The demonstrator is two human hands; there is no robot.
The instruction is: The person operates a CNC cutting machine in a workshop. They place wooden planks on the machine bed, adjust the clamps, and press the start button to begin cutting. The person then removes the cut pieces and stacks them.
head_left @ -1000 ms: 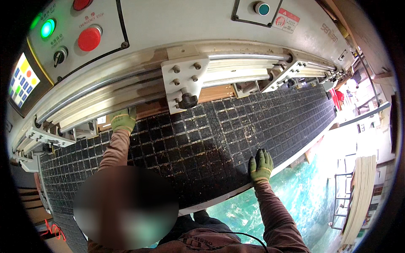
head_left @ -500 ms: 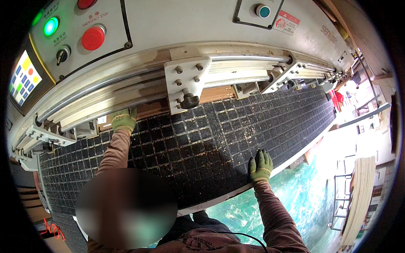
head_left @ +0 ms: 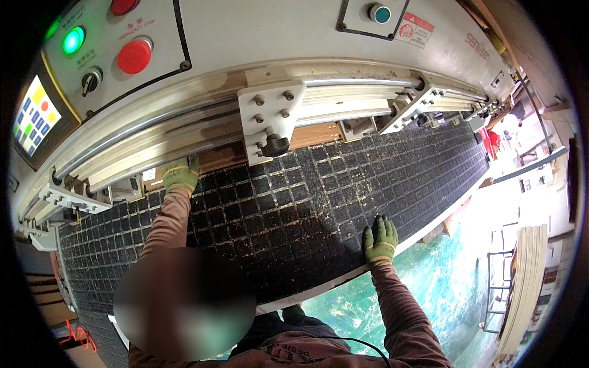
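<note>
Under the machine's rail, the gloved left hand (head_left: 180,174) reaches onto a brown wooden board (head_left: 307,136), its grip hard to tell. One black gridded worktop (head_left: 294,214), flecked with sawdust, spreads rightward; the right hand (head_left: 379,240) lies flat, fingers spread, holding nothing.

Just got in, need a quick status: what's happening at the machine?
A person in green gloves leans over the black gridded bed. The left hand reaches under the gantry rail at a wooden panel's edge. The right hand lies flat near the bed's front edge. Wood chips litter the grid.
</note>
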